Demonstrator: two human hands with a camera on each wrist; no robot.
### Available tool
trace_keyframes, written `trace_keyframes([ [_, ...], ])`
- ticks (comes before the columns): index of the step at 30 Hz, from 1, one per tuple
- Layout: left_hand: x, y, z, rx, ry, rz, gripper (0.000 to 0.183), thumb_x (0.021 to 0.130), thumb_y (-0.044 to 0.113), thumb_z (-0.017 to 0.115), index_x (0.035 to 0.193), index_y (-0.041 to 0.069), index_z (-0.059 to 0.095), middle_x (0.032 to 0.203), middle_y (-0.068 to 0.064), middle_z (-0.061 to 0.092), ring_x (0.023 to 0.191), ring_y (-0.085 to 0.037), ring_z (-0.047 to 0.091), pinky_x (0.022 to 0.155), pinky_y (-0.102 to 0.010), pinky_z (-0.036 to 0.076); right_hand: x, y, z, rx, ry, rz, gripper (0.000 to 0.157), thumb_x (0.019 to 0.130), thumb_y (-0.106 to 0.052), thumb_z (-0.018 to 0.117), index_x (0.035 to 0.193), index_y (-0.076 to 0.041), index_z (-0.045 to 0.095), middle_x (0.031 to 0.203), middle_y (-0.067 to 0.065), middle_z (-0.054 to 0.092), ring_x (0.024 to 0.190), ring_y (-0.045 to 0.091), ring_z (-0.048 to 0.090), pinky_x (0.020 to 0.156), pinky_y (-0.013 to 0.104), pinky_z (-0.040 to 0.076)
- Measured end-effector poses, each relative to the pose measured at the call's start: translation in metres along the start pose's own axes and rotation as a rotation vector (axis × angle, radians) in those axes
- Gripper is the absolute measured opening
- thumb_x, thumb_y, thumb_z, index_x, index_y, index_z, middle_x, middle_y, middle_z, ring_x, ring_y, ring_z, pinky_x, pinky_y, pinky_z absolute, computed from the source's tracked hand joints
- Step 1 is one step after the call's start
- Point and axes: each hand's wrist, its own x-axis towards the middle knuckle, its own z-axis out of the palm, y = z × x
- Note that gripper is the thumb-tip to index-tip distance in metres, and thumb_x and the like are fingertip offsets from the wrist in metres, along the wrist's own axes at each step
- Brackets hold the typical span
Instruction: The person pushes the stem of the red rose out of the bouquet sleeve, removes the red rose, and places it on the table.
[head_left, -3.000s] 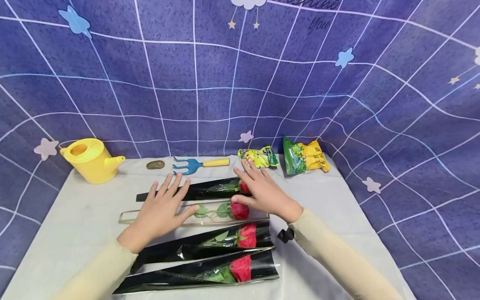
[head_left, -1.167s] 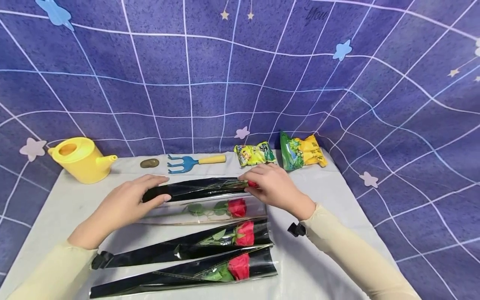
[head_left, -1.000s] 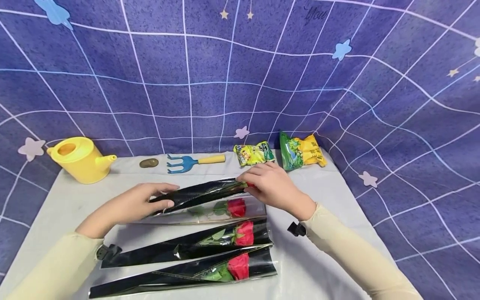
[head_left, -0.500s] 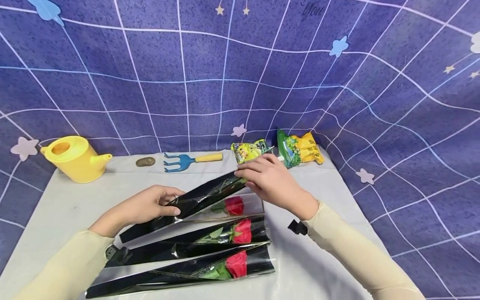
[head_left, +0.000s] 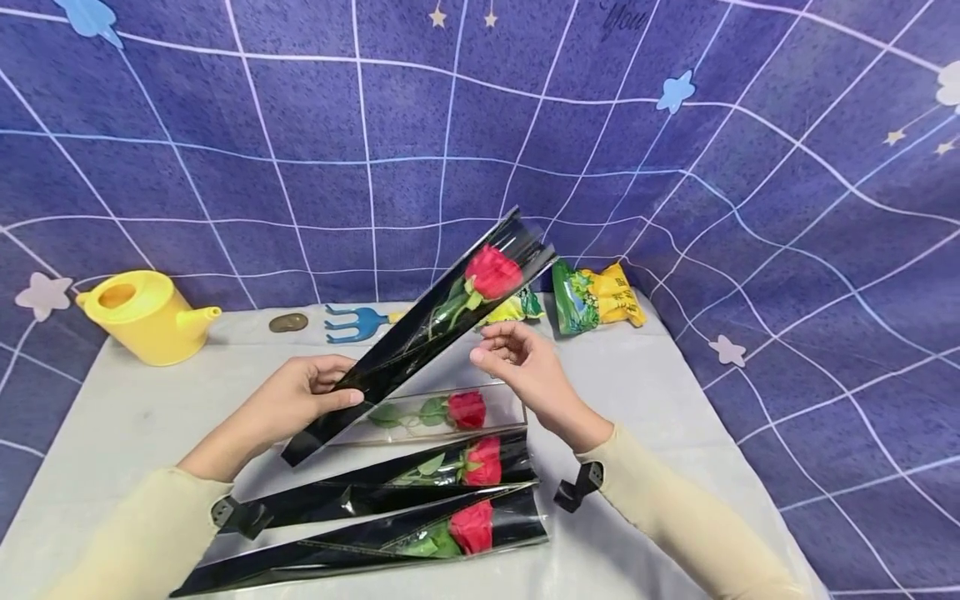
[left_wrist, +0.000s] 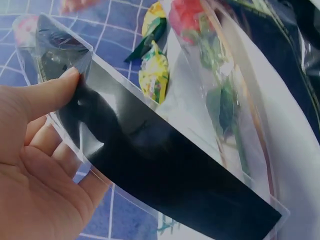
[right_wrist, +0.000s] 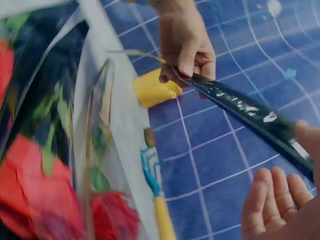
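My left hand (head_left: 296,404) grips the lower part of a red rose in a black-and-clear sleeve (head_left: 397,354), thumb on top and fingers beneath. The sleeve is raised and slants up to the right, its bloom (head_left: 492,272) at the upper end. In the left wrist view the thumb presses on the black wrap (left_wrist: 165,160). My right hand (head_left: 536,375) is off the sleeve, just right of it, fingers loosely bent around nothing. Below lie a rose in a clear sleeve (head_left: 431,417) and two more black-sleeved roses, one (head_left: 330,497) above the other (head_left: 315,550).
Along the back of the white-covered table (head_left: 630,500) stand a yellow watering can (head_left: 161,329), a brown stone (head_left: 288,322), a blue hand rake (head_left: 360,323) partly behind the raised sleeve, a yellow-green packet (head_left: 525,308) and a green-and-yellow bag (head_left: 600,298). A purple grid-patterned cloth (head_left: 300,125) hangs behind.
Both hands reached the farthest rose and took hold of it. It has been lifted and tilted, bloom end upward. My right hand has since let go and lowered slightly.
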Motion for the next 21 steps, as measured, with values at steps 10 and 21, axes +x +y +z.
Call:
trace_keyframes([
  [10,-0.005,0.013,0.017,-0.076,-0.117,0.062,0.026,0.088,0.021,0.067,0.113,0.013,0.064,0.1,-0.001,0.067,0.087,-0.019,0.064,0.071,-0.029,0.05,0.014,0.02,0.021,0.306,0.143,0.155,0.029,0.081,-0.016,0.075,0.102,0.001,0.064,0.093,0.012,0.066,0.082,0.023,0.063,0.077,0.039,0.051],
  [21,-0.001,0.027,0.028,0.069,-0.096,0.11,0.023,0.088,0.033,0.066,0.074,0.015,0.062,0.053,0.01,0.035,0.047,-0.005,0.028,0.047,-0.023,0.03,0.013,0.018,0.028,0.196,0.289,0.066,0.025,0.076,-0.022,0.08,0.083,-0.001,0.068,0.075,0.01,0.065,0.067,0.026,0.064,0.072,0.04,0.052],
])
